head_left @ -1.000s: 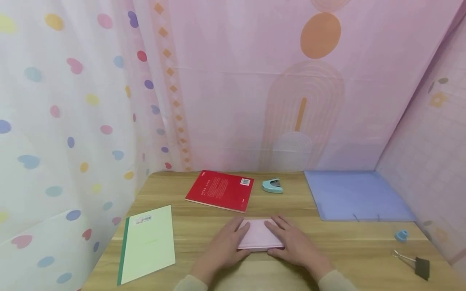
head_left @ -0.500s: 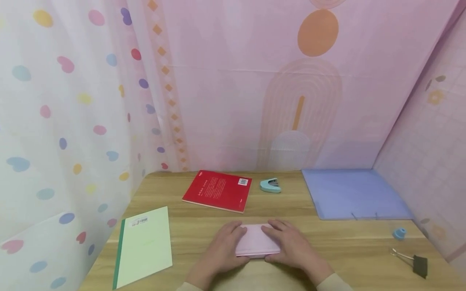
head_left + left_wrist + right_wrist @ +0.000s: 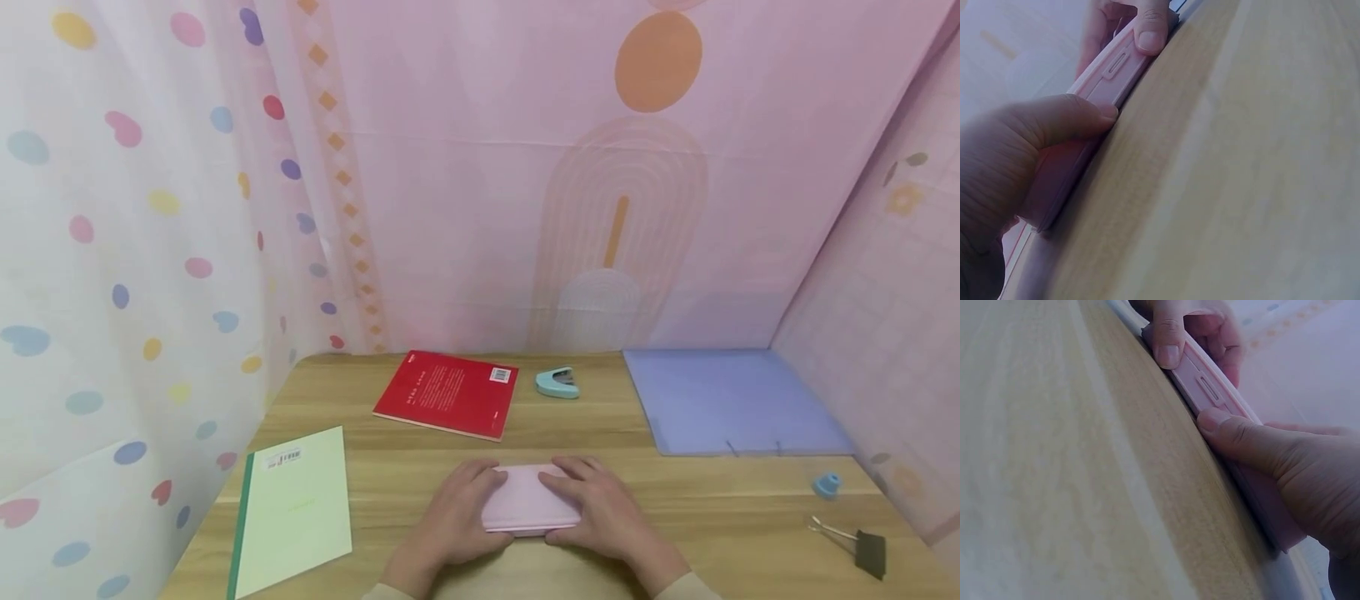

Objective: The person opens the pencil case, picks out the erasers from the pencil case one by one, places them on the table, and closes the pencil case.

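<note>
A flat pink case (image 3: 531, 497) with a small slotted catch on its front side lies on the wooden table, directly before the person. From its left side the left hand (image 3: 467, 512) grips it, thumb at the lower front edge and fingers along the side and top corner. The right hand (image 3: 596, 510) holds the opposite side in the same way. In the left wrist view the left thumb (image 3: 1088, 115) presses on the front side of the case (image 3: 1110, 81), near the catch. The right wrist view has the right thumb (image 3: 1235, 431) against that same side.
Behind the hands are a red book (image 3: 447, 395) and a light blue stapler (image 3: 557, 383). A pale green notebook (image 3: 296, 508) lies to the left. On the right are a blue folder (image 3: 738, 404), a small blue cone-shaped piece (image 3: 827, 485) and a black binder clip (image 3: 870, 553).
Both hands have drawn the pink case slightly towards the person, and it then stays about where it is. The head view has shifted a little.
</note>
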### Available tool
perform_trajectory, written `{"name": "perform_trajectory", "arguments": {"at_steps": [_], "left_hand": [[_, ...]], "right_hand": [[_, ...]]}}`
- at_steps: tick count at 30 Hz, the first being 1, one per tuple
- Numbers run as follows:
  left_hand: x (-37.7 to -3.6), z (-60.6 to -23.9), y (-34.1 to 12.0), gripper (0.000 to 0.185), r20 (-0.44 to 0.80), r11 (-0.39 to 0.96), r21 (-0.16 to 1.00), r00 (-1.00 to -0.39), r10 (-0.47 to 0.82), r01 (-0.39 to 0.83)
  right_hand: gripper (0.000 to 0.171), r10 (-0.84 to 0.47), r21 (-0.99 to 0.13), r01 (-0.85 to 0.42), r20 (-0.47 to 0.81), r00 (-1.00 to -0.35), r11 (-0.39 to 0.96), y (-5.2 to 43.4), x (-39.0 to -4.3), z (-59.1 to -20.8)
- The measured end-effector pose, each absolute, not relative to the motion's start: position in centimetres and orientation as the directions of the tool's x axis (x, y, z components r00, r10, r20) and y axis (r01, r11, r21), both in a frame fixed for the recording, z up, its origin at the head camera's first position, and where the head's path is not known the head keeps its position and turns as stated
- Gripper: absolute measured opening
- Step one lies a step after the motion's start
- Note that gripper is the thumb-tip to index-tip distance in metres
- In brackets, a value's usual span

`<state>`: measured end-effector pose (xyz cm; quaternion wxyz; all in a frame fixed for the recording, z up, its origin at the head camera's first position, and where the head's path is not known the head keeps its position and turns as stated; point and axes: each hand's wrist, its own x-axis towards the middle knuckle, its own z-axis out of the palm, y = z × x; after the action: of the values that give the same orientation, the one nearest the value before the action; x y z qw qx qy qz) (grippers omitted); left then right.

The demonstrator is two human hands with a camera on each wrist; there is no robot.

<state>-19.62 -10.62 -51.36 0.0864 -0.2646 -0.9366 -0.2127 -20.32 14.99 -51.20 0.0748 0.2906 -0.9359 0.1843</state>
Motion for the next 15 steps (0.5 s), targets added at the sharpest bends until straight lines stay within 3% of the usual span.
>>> {"name": "perform_trajectory", "arguments": {"at_steps": [8, 15], "left_hand": [[-19.53, -51.02, -10.79, 0.073, 0.268, 0.778, 0.336, -0.846, 0.461, 0.531], [-19.39, -50.95, -10.66, 0.075, 0.256, 0.806, 0.226, -0.832, 0.492, 0.547]], "right_hand": [[0.075, -0.524, -0.292, -0.590, 0.277, -0.806, 0.753, 14.96, -20.31, -51.20], [0.075, -0.524, -0.274, -0.603, 0.312, -0.793, 0.749, 15.00, -20.28, -51.37]]}}
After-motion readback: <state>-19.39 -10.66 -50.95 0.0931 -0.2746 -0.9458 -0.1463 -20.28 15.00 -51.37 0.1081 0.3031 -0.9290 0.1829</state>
